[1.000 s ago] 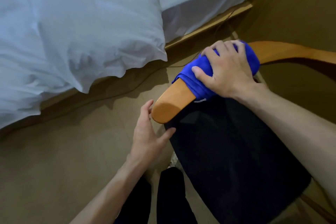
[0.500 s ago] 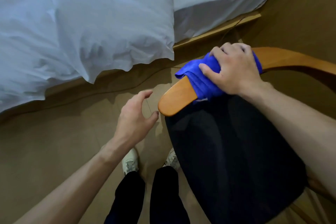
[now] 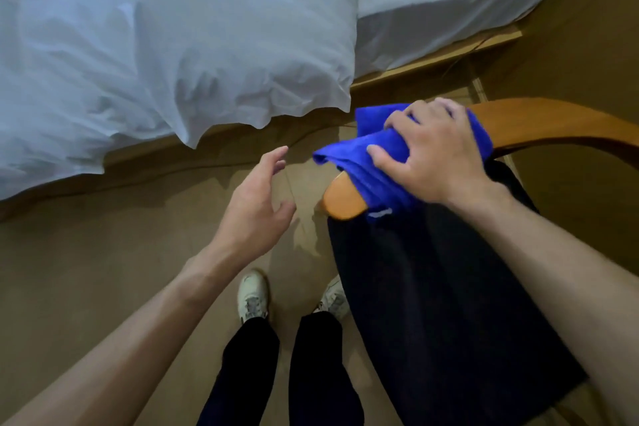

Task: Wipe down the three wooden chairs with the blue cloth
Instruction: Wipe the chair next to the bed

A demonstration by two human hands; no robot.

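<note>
Leftward slides the right hand (image 3: 436, 157), clutching soft blue cloth (image 3: 359, 162) round the curved armrest (image 3: 553, 124) — left hand (image 3: 257, 207) loose.

A rumpled white duvet (image 3: 166, 45) hangs over the edge of a bed, its corner drooping toward the floor; a light wooden bed frame (image 3: 432, 60) shows beneath it. Brown floor (image 3: 86, 270) spreads below; two white sneakers (image 3: 253, 294) stand on it under dark trouser legs (image 3: 249, 367).

A brown floor (image 3: 86, 270) bears the bed (image 3: 432, 62), wooden chair (image 3: 553, 121) and white shoes (image 3: 253, 294).
</note>
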